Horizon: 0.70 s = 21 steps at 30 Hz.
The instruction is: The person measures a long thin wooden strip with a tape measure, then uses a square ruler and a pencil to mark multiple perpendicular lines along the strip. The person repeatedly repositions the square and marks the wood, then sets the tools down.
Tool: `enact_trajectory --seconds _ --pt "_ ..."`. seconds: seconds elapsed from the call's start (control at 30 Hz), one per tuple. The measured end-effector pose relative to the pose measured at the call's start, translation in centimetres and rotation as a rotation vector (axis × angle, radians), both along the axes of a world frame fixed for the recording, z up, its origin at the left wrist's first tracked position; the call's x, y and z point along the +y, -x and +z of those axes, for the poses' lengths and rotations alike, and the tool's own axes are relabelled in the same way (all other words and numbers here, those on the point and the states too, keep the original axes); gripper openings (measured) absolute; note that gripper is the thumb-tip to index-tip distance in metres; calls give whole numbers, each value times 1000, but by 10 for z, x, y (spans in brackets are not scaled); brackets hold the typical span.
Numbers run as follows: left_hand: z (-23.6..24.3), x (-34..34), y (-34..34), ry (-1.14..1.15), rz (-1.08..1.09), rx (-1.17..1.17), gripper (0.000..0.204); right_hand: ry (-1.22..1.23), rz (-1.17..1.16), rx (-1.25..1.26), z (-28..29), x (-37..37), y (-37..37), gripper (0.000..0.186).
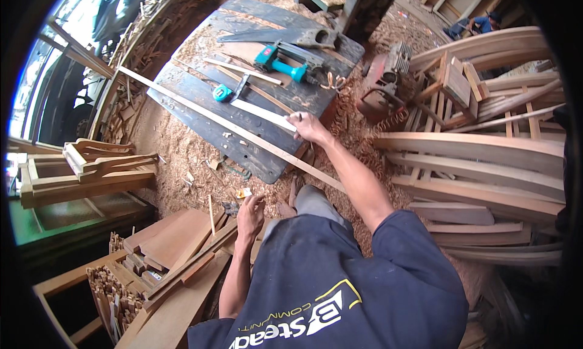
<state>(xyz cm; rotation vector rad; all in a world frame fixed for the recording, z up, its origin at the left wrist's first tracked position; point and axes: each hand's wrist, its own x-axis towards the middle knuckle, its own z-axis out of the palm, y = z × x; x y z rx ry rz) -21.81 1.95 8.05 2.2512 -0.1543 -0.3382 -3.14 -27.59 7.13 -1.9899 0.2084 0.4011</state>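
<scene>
Two hands are seen: the right hand (308, 126) is clenched on a flat wooden strip (262, 114) over the dark counter (182, 91); the left hand (250, 213), fingers loose, rests on stacked boards (176, 239).

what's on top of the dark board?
On the dark board: teal power tool, handsaw, tape measure, long slat, sawdust. Right hand grips a pale strip. The floor beneath is hidden.

Frame centre: sawdust floor (176, 154) lies open.
Upper board (194, 97): crowded by teal drill (280, 62), saw (273, 36), long strip (231, 129).
Right: stacked timber (486, 160) blocks.
</scene>
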Motion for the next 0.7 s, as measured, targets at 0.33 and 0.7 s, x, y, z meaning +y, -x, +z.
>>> enact_trajectory --seconds 0.33,0.7 --pt "-36 -22 -64 -44 64 186 23 -308 -565 53 -27 -135 104 48" --pt "-38 -120 -129 -270 -273 193 33 -318 -881 103 -60 -145 275 21"
